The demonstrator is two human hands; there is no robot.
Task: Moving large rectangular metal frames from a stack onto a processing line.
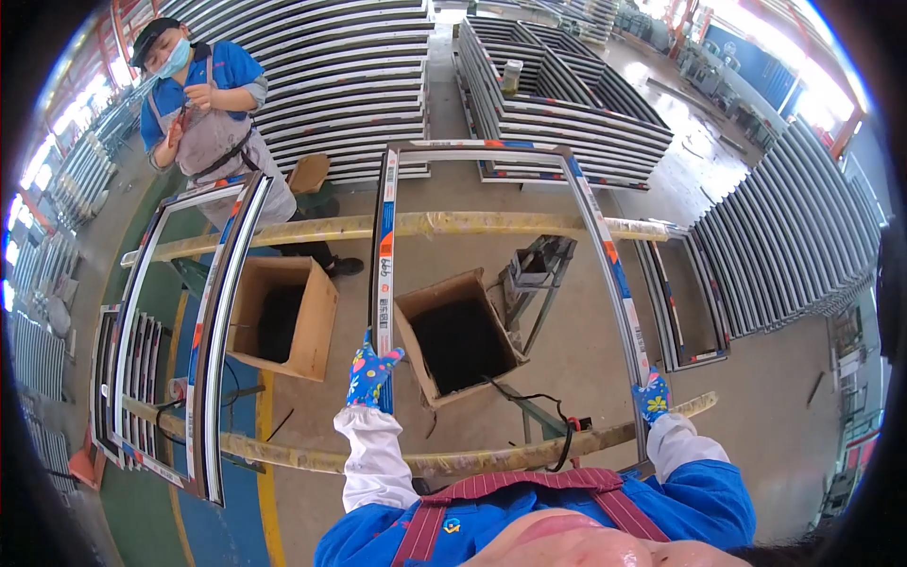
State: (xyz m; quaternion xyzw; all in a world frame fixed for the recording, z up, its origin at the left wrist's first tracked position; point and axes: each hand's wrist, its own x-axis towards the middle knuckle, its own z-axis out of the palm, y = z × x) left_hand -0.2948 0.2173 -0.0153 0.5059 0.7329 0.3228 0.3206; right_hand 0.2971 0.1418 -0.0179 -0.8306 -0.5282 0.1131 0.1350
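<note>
A large rectangular window frame (385,265), dark with pale film and orange and blue stickers, lies in front of me across two padded rails. My left hand (368,376), in a blue flowered glove, is closed on the near part of its left side, thumb pointing right. On the right side bar, my right hand (652,397), in a matching glove, grips near the corner. Its fingers are partly hidden by the frame. The frame's near edge is mostly hidden by my body.
Far rail (453,225) and near rail (472,461) run crosswise. Below stand two cardboard boxes (316,317) (411,345). More frames (213,350) rest at left; stacked frames (350,94) fill the back, others (784,236) the right. A masked co-worker (222,132) stands far left, holding a red-handled tool.
</note>
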